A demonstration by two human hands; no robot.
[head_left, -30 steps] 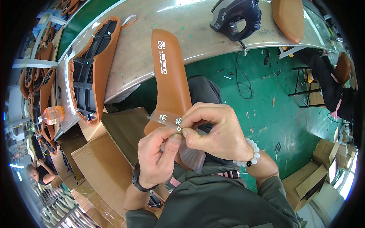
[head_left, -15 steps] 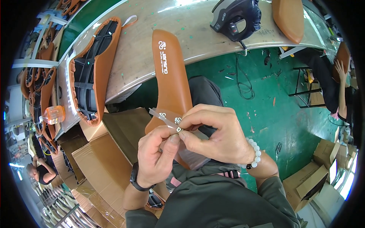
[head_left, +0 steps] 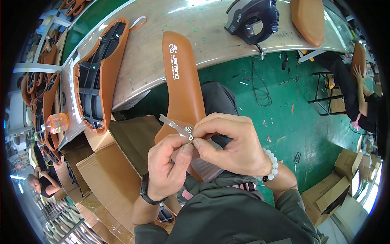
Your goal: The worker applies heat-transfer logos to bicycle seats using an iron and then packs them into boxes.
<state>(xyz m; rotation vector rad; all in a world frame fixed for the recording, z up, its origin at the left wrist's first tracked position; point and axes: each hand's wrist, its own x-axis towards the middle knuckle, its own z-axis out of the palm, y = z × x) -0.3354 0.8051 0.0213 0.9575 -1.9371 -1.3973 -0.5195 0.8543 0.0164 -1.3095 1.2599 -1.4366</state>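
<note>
Both hands meet in front of the person's chest over a long tan leather-look saddle cover (head_left: 185,87), which leans from the lap up against the near edge of the pale curved worktop (head_left: 150,61), its printed face toward the camera; propped that way, its lower end sits right under the fingers. The left hand (head_left: 168,166) is closed in a pinch, thumb and forefinger nipping the lower end of a narrow clear plastic strip (head_left: 172,124) that carries a small white emblem (head_left: 188,130). The right hand (head_left: 231,144) is closed too, its fingertips pressed on the same strip just beside the emblem, so the strip is held taut between the two hands and slants up to the left, just above the saddle cover's lower end. Whether the strip touches the leather there cannot be told.

On the worktop's left part lies an upturned saddle with a black plastic base and tan edging (head_left: 99,75); at the far edge rests a black electric hand tool (head_left: 252,18) with its cord hanging toward the green floor (head_left: 308,118). Brown cardboard boxes (head_left: 105,171) stand by the person's left knee.
</note>
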